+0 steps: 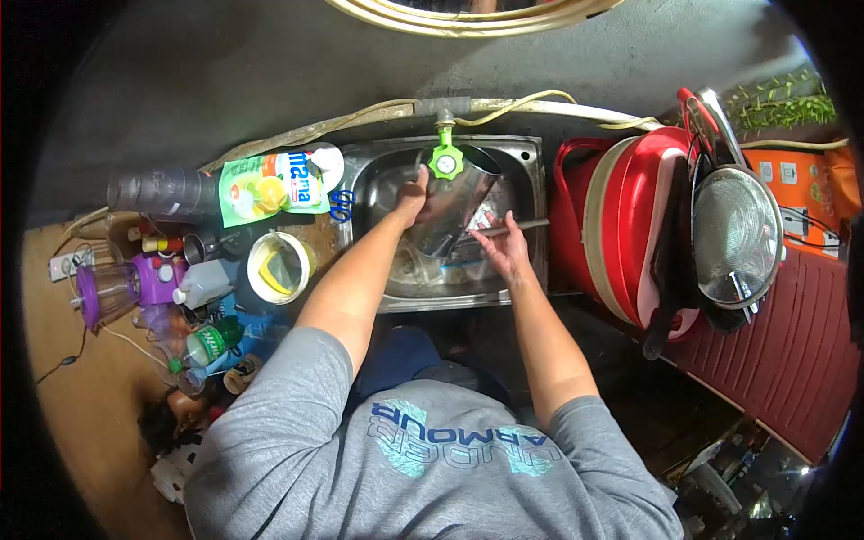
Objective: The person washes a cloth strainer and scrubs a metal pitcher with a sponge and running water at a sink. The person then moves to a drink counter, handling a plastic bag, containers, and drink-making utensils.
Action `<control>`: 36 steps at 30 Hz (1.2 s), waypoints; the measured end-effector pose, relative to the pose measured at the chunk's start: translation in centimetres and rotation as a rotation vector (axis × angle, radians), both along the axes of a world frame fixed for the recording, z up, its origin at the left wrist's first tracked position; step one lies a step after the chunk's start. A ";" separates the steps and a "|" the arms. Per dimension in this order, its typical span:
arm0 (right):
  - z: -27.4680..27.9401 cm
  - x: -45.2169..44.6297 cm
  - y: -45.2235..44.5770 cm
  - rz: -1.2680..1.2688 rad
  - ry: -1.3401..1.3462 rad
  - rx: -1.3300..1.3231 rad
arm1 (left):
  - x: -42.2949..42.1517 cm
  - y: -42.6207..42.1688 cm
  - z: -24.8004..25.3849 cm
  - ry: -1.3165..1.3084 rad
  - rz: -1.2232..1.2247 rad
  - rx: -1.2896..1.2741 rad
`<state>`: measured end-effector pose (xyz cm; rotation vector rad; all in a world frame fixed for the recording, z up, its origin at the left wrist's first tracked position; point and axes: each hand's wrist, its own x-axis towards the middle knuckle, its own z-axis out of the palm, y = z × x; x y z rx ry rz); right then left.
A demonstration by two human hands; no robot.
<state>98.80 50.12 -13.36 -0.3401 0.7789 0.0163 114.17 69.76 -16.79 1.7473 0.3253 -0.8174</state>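
Note:
A shiny metal cylindrical container [447, 211] is tilted in the steel sink [531, 193], below the green-handled faucet [445, 162]. Its dark mouth faces the upper right. My left hand [412, 198] grips the container's left side, thumb up near the faucet. My right hand [504, 247] is at the container's lower right with its fingers apart; whether they touch its wall I cannot tell. A thin grey handle-like bar [531, 224] runs past the right fingers toward the sink's right rim. Something clear and wet lies at the bottom of the sink, too unclear to name.
Left of the sink are a white tub [281, 267], a green refill pouch [270, 187], dark stacked cups [162, 191] and a purple blender [117, 288]. On the right stand red basins [630, 225] and a mesh strainer [738, 236]. A hose [360, 117] runs along the wall.

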 end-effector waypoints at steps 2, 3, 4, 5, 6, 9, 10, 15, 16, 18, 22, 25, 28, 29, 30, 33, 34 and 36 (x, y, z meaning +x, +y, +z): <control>-0.5 1.0 0.2 0.070 0.016 -0.043 | 0.2 1.9 -1.2 0.018 0.148 -0.085; -0.8 1.5 0.4 0.062 0.015 -0.034 | -1.8 1.5 5.1 -0.121 0.235 -0.053; -0.9 2.1 0.6 0.113 0.036 -0.051 | -1.6 2.1 5.1 -0.123 0.227 -0.045; -0.9 2.8 0.9 0.165 0.056 -0.068 | -1.3 2.9 4.3 0.010 0.286 -0.081; -1.0 3.4 1.0 0.159 0.055 -0.061 | -1.1 3.9 3.6 0.143 0.347 -0.117; -1.1 4.8 1.6 0.246 0.074 -0.196 | -2.3 6.2 3.0 0.118 0.286 -0.131; -1.3 5.2 1.7 0.243 0.075 -0.192 | -3.1 6.5 3.5 0.085 0.258 -0.099; -1.6 7.0 3.3 0.390 0.087 -0.295 | -8.9 8.4 0.4 -0.202 0.461 0.217; -1.9 7.2 3.6 0.399 0.076 -0.336 | -9.4 8.5 0.4 -0.154 0.494 0.287; -2.5 7.8 3.8 0.404 0.055 -0.339 | -10.0 8.7 0.1 -0.191 0.523 0.275; 0.4 9.1 4.2 0.421 0.182 -0.486 | -10.8 8.0 8.2 -0.506 0.151 0.244; -2.2 9.4 3.4 0.394 0.035 -0.528 | -10.5 7.2 9.9 -0.999 0.056 0.276; -2.9 9.3 2.3 0.542 0.232 -0.545 | -10.0 7.2 12.5 -0.837 -0.163 0.279; -1.6 9.2 2.7 0.522 0.280 -0.601 | -9.8 6.9 14.5 -0.789 -0.184 0.251; -3.9 9.4 1.9 0.515 0.280 -0.600 | -9.6 6.7 15.5 -0.792 -0.190 0.249; -6.6 8.6 0.1 0.267 0.168 -0.482 | -9.8 6.4 18.3 -0.915 -0.287 0.251; -6.9 7.9 0.2 0.250 0.175 -0.475 | -10.1 6.1 19.2 -0.914 -0.306 0.246; -7.4 6.5 -0.1 0.303 0.187 -0.430 | -10.6 5.5 20.6 -0.925 -0.382 0.303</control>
